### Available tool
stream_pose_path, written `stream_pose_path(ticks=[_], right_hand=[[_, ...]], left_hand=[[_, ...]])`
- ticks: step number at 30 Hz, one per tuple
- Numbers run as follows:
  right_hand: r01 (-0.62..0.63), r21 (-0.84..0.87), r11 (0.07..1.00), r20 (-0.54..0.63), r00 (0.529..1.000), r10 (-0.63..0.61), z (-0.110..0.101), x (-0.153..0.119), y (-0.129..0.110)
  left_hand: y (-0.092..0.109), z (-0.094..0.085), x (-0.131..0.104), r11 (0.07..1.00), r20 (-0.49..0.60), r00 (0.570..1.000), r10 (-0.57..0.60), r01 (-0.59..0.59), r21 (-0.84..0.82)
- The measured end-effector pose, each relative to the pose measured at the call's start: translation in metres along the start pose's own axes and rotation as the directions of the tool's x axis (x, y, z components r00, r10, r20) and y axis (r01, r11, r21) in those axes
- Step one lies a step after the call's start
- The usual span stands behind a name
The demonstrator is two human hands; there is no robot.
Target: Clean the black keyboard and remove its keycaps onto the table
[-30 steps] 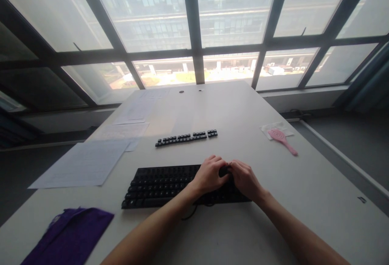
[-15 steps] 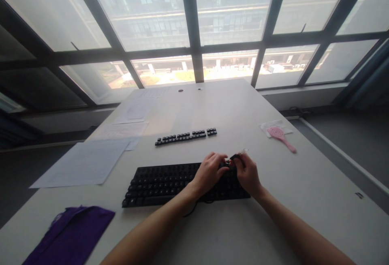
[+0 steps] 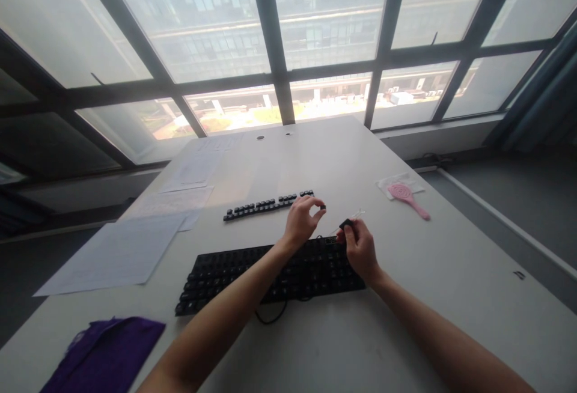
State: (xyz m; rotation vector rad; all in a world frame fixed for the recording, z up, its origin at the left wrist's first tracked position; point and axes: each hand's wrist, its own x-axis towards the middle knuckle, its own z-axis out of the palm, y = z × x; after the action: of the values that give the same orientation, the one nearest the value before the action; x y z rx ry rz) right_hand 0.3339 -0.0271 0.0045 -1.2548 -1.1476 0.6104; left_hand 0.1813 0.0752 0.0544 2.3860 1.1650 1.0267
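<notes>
A small black keycap (image 3: 323, 207) is pinched between the thumb and forefinger of my left hand (image 3: 301, 221), raised near the right end of the loose keycap rows (image 3: 256, 207). My right hand (image 3: 359, 249) grips a small black tool with thin wire loops (image 3: 345, 223), just above the upper right part of the black keyboard (image 3: 234, 270). The two hands are apart. My left forearm covers part of the keyboard, and a black cable (image 3: 271, 322) curls out at its near edge.
White papers (image 3: 108, 255) lie along the left of the white table (image 3: 324, 161). A purple cloth (image 3: 106, 351) is at the near left. On the right are a pink hairbrush (image 3: 408, 198) on a clear wrapper and a small dark item (image 3: 519, 274).
My left hand has lifted off the keyboard and moved away toward the keycap rows, with a keycap in its fingers. My right hand has risen slightly with the tool. The view has shifted a little.
</notes>
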Motion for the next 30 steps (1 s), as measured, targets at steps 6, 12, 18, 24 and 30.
stream_pose_path(ticks=[6, 12, 18, 24, 30], right_hand=[[0.004, 0.025, 1.0, 0.02, 1.0, -0.005, 0.0, 0.0, 0.003], [0.0, 0.029, 1.0, 0.049, 0.999, -0.001, 0.0, 0.0, 0.002], [0.002, 0.024, 1.0, 0.06, 0.998, -0.004, -0.001, 0.0, 0.001], [0.009, 0.015, 1.0, 0.056, 0.998, -0.01, 0.0, 0.0, 0.001], [0.021, 0.027, 0.999, 0.036, 0.999, -0.022, -0.001, 0.002, -0.001]], left_hand=[[-0.029, 0.033, 0.059, 0.959, 0.101, 0.992, -0.076, 0.045, 0.281], [-0.041, 0.051, 0.066, 0.897, 0.02, 0.964, -0.265, 0.239, 0.372], [-0.05, 0.053, 0.065, 0.884, 0.017, 0.945, -0.326, 0.299, 0.36], [-0.056, 0.052, 0.064, 0.915, 0.018, 0.963, -0.269, 0.249, 0.318], [-0.045, 0.041, 0.063, 0.924, 0.005, 0.967, -0.254, 0.241, 0.297]])
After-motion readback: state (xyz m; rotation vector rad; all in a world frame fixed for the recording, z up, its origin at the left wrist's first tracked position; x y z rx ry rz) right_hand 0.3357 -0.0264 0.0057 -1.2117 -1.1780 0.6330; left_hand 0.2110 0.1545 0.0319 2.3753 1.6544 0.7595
